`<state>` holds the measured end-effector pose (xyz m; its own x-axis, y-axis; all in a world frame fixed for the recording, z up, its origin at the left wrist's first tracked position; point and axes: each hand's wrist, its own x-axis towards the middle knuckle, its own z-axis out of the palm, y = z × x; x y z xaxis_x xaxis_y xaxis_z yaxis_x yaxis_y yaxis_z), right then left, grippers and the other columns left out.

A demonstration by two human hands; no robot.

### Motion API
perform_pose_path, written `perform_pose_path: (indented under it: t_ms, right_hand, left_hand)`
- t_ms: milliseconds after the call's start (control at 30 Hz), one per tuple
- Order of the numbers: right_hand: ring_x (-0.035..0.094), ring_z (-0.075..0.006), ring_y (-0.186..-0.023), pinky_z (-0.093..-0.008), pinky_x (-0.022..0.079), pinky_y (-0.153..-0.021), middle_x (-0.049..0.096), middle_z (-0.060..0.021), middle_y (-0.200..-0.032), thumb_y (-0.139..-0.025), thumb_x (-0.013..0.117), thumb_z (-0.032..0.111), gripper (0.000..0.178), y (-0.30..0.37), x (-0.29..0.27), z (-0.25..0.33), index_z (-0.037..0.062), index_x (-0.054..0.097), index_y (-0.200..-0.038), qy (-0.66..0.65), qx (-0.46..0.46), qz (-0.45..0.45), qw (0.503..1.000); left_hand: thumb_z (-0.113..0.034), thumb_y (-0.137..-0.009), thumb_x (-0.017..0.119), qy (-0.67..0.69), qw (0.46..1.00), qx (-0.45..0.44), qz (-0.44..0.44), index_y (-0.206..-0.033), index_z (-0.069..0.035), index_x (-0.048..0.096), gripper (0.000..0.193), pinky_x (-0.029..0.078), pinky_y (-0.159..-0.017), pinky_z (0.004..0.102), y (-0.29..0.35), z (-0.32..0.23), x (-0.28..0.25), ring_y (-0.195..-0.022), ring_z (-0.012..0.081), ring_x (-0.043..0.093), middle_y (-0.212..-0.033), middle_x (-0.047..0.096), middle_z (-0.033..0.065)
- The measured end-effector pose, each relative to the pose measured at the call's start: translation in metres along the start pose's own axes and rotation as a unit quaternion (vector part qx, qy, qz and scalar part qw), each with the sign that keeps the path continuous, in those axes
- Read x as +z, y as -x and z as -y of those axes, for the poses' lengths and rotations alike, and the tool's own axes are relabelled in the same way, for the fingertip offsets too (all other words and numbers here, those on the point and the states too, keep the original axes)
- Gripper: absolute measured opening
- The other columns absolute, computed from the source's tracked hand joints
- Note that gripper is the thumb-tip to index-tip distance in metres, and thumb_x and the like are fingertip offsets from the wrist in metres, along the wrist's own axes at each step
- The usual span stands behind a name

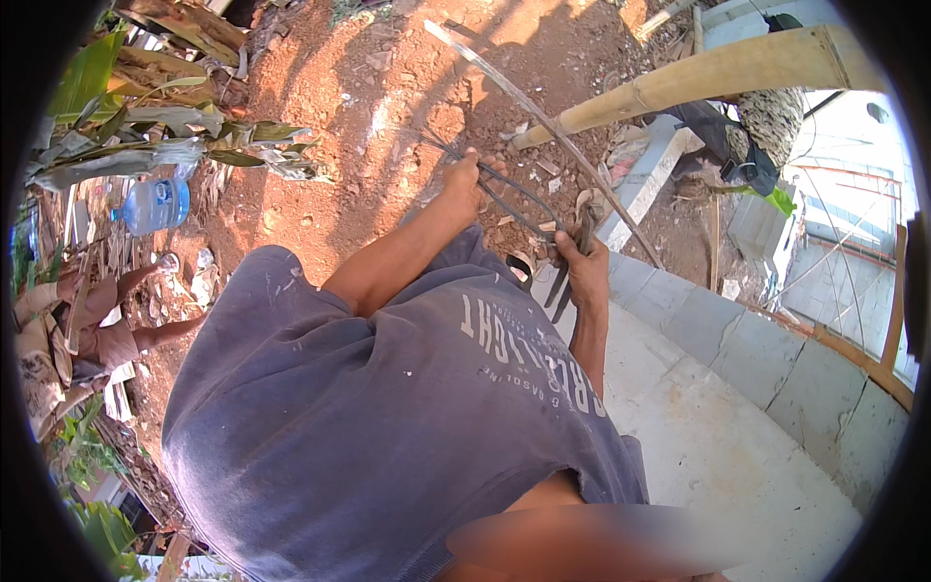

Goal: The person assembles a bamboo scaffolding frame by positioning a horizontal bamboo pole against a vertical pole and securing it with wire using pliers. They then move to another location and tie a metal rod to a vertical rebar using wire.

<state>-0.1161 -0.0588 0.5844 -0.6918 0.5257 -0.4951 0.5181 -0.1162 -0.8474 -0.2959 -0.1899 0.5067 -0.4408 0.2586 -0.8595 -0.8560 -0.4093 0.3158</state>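
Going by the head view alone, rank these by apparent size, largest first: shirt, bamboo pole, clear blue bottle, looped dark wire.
1. Shirt
2. Bamboo pole
3. Clear blue bottle and looped dark wire, unranked: the wire stretches farther but is thin, while the bottle is broad.

Left head-worn fisheye, facing down; shirt point(388, 388) close below, left hand point(464, 180) and right hand point(585, 270) farther off.

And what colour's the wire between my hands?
The wire is dark grey, clearest in the head view.
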Motion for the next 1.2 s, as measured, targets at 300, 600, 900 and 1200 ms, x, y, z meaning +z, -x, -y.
perform_pose_path:
  t_ms: [300, 600, 900, 1200]
  right_hand:
    - [0.054, -0.0113, -0.060, -0.0264, 0.044, -0.055, 0.059, -0.0035, -0.071, -0.086, 0.068, 0.014, 0.018, -0.007, -0.007, 0.005, -0.0017, 0.064, -0.093, -0.100, -0.022, 0.009, 0.995]
    - [0.053, -0.0088, -0.058, -0.0246, 0.041, -0.053, 0.062, -0.0042, -0.073, -0.090, 0.061, 0.013, 0.013, -0.005, -0.005, -0.006, 0.0004, 0.062, -0.091, 0.020, -0.001, 0.002, 1.000]
    - [0.053, -0.0105, -0.064, -0.0249, 0.041, -0.059, 0.058, -0.0032, -0.071, -0.092, 0.057, 0.014, 0.013, 0.015, -0.007, -0.005, 0.0030, 0.057, -0.084, -0.129, 0.004, 0.053, 0.990]
    - [0.058, -0.0286, -0.077, -0.0397, 0.044, -0.072, 0.060, -0.0170, -0.080, -0.088, 0.058, 0.022, 0.025, 0.014, -0.021, -0.032, -0.0026, 0.056, -0.093, 0.258, -0.064, -0.015, 0.964]
  left_hand:
    - [-0.022, -0.103, 0.029, 0.011, 1.000, 0.014, -0.006, -0.101, -0.001, 0.056, 0.033, 0.052, -0.071, 0.0378, -0.015, -0.006, 0.011, -0.084, 0.0226, 0.062, -0.097, 0.064, 0.0143]
    - [-0.023, -0.099, 0.035, 0.012, 0.998, 0.052, -0.020, -0.095, -0.003, 0.056, 0.030, 0.053, -0.059, 0.0415, -0.040, 0.011, 0.001, -0.074, 0.0224, 0.061, -0.093, 0.064, 0.0123]
    - [-0.029, -0.102, 0.037, 0.020, 0.999, 0.023, -0.035, -0.088, 0.001, 0.049, 0.035, 0.057, -0.057, 0.0433, -0.051, 0.024, -0.011, -0.059, 0.0251, 0.057, -0.072, 0.054, 0.0137]
    - [-0.026, -0.101, 0.041, 0.028, 0.993, 0.071, -0.091, -0.088, -0.001, 0.048, 0.029, 0.053, -0.052, 0.0422, -0.058, 0.041, -0.020, -0.056, 0.0265, 0.058, -0.072, 0.055, 0.0138]
